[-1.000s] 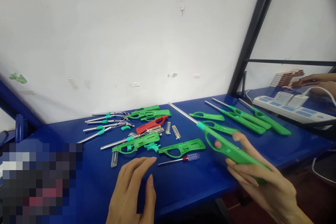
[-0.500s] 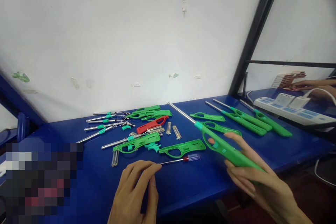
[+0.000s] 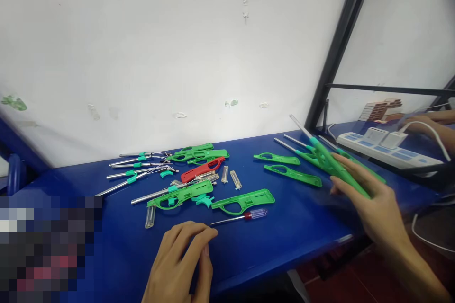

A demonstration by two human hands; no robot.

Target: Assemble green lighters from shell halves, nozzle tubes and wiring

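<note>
My right hand is closed around the green handle of a long-nosed gas lighter, its metal tube tilted up and away to the left. This lighter is over the other assembled lighters at the right of the table and partly hides them. My left hand is by the front edge with its fingers loosely bent and the thumb apart, holding nothing I can see. Just beyond its fingertips lies a screwdriver with a clear and red handle. Behind that is a green handle half.
On the blue table are metal tubes with wires, a red handle half, clear fuel tanks, teal triggers and more green halves. A power strip lies beyond the black frame post. Another person's hand is at far right.
My right hand has carried the lighter to the right and farther back, over the other assembled lighters. My left hand has stayed nearly still. The view has shifted slightly to the right.
</note>
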